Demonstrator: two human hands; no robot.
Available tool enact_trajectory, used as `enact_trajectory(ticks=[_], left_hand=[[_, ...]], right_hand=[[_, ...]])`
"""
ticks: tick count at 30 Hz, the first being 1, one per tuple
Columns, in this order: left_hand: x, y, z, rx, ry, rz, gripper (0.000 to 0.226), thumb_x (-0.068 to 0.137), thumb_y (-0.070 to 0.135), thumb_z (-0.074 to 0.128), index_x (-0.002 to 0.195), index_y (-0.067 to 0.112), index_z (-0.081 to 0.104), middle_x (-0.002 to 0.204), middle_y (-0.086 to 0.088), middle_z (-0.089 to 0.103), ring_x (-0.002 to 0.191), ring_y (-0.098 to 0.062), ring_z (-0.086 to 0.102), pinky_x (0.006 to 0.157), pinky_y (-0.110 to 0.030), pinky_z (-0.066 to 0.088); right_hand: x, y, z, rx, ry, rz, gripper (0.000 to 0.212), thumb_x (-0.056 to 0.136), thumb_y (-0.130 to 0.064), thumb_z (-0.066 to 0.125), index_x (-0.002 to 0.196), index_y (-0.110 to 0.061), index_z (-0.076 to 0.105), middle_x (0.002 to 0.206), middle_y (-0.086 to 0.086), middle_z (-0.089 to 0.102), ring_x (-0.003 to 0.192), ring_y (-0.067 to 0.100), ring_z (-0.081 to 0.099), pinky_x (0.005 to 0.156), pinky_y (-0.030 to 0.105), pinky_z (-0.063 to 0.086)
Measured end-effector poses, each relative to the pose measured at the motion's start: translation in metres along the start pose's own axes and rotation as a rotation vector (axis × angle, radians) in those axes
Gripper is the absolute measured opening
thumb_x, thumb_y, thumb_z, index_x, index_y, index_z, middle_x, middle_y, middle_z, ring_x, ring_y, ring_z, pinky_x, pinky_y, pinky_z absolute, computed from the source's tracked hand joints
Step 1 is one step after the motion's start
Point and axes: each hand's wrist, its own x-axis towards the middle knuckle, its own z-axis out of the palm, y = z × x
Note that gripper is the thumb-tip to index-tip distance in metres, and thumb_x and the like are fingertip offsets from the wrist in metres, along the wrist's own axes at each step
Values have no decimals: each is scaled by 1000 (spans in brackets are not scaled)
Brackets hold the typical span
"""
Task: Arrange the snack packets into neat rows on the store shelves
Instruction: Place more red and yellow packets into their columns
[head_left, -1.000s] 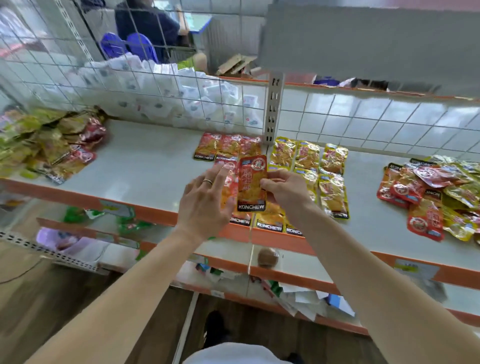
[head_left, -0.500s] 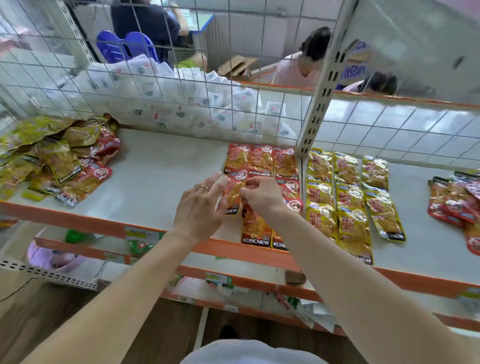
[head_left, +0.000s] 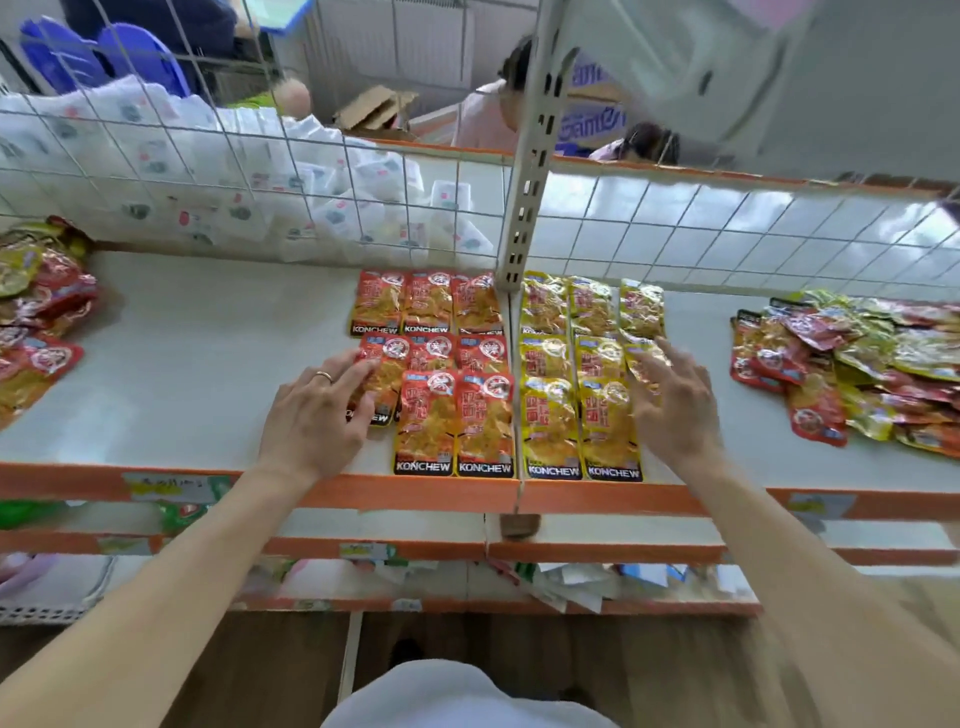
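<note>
Between left hand (head_left: 311, 415) and right hand (head_left: 670, 410), both flat with fingers spread: red rows (head_left: 452, 415) and yellow rows (head_left: 576, 410), neatly laid. Beyond each hand: left heap (head_left: 36, 322), right heap (head_left: 857, 364), not yet sorted.

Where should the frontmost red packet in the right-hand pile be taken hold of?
Pinch the red packet by its near end, coming from the shelf front: it lies flat, that end sticking out of the pile onto bare shelf.
</note>
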Motion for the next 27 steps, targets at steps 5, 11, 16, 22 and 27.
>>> enact_trajectory(ticks=[5,11,16,22,27], left_hand=[[1,3,-1,3,-25,-57,49,98,40,54,143,21,51,150,-5,49,129,-34,51,102,-52,42],[3,7,1,22,-34,-88,51,97,36,60,145,20,49,153,-5,46,130,-38,49,104,-54,40],[-1,14,-5,6,-17,-97,63,93,49,36,146,16,45,155,-7,42,132,-39,47,104,-57,39],[-10,76,-1,13,61,30,62,95,49,34,147,17,44,159,-3,37,141,-30,39,109,-52,34],[-14,134,5,15,78,121,61,95,51,34,145,20,47,158,-3,39,142,-28,39,111,-49,30]], right_hand=[[-7,21,6,17,-146,21,47,102,-27,42,147,-17,48,162,5,28,151,25,17,123,39,14],[-5,18,7,37,-194,28,48,106,-25,36,152,-12,38,165,5,20,153,23,11,123,33,7],[-9,18,5,34,-171,26,48,106,-29,36,154,-21,36,166,1,19,153,20,10,122,38,9],[-14,8,-10,-17,-105,-81,48,105,-40,39,152,-29,37,165,-4,20,153,20,9,121,49,5],[-18,13,-28,-13,-71,-193,50,102,-46,42,150,-30,40,165,-6,22,153,20,9,118,52,6]])
